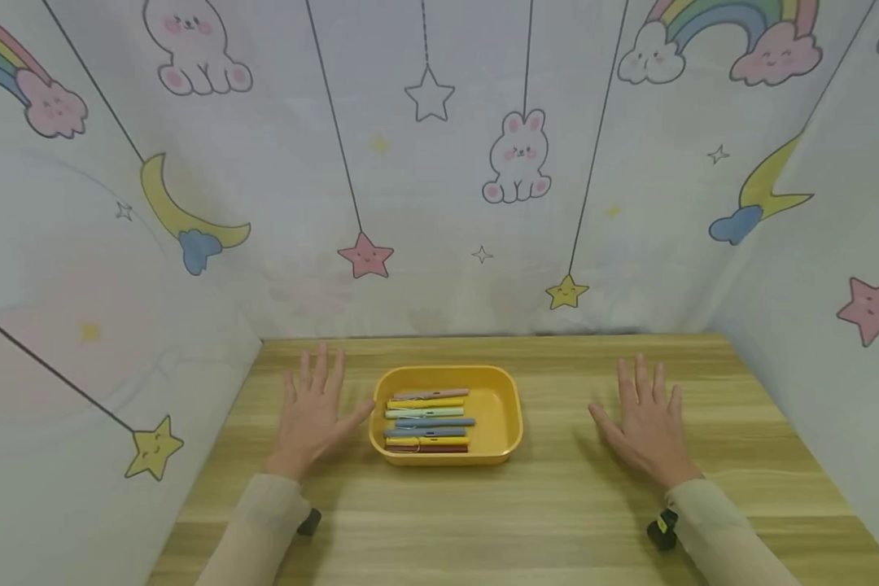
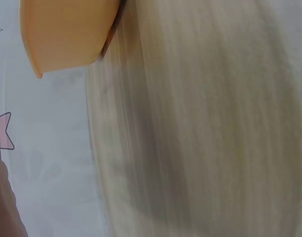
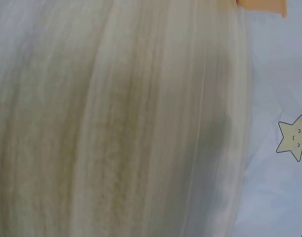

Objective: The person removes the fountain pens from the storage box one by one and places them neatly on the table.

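Observation:
A yellow tray (image 1: 500, 423) with rounded corners sits on the wooden table. Several capped pens lie side by side in its left part: a pink pen (image 1: 439, 394), a pale green pen (image 1: 432, 413), a blue pen (image 1: 439, 422), a dark red pen (image 1: 439, 448) and yellow ones among them. My left hand (image 1: 313, 419) is spread out at the tray's left, its thumb close to the rim; whether it touches cannot be told. Off to the right of the tray, my right hand (image 1: 645, 427) has its fingers spread and holds nothing. The left wrist view catches the tray's side (image 2: 71, 34).
White cloth walls (image 1: 447, 195) printed with stars, rabbits and moons enclose the wooden table (image 1: 439, 521) at the back and both sides. A small black device (image 1: 662, 529) is on the right wrist, another black device (image 1: 309, 522) on the left.

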Tool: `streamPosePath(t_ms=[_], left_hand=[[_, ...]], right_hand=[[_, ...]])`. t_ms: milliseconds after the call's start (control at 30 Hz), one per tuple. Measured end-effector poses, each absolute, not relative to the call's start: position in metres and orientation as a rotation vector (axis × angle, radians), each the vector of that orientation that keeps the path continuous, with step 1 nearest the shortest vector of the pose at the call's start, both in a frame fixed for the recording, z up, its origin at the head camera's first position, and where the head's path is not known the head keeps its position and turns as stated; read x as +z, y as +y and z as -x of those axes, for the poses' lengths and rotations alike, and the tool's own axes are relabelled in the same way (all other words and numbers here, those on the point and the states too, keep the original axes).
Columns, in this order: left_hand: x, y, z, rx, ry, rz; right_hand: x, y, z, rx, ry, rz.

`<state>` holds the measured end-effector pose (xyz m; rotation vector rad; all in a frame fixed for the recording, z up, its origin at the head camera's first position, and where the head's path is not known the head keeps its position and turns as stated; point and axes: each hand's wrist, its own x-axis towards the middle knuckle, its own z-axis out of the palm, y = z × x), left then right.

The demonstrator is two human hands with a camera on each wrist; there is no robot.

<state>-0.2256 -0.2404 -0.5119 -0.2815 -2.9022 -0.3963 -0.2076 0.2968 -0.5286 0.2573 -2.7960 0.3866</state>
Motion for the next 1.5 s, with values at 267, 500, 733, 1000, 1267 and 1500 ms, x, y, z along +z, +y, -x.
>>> streamPosePath(t_ms=[267,500,733,1000,1267,1500], left_hand=[[-0.512,-0.24,0.229,-0.387,-2.885,0.3],[-0.509,-0.236,0.234,-0.555,-2.884,0.363],[-0.512,-0.23,0.237,-1.034,-2.824,0.472],[-0.519,-0.229,0.234,-1.402,-2.798,0.539],[-0.526,-0.222,0.232,-1.561,-2.74,0.616],[-0.532,-0.222,0.23,-1.869,-2.632,0.582]], right_hand=[[-0.526,0.294,0.207,0.416,-2.804,-0.268],[-0.52,0.291,0.21,0.511,-2.745,-0.382],[-0.507,0.278,0.217,0.682,-2.726,-0.616],[-0.497,0.247,0.225,0.899,-2.777,-0.719],[-0.485,0.215,0.234,1.173,-2.729,-0.817],[-0.476,0.192,0.24,1.474,-2.689,-0.951]])
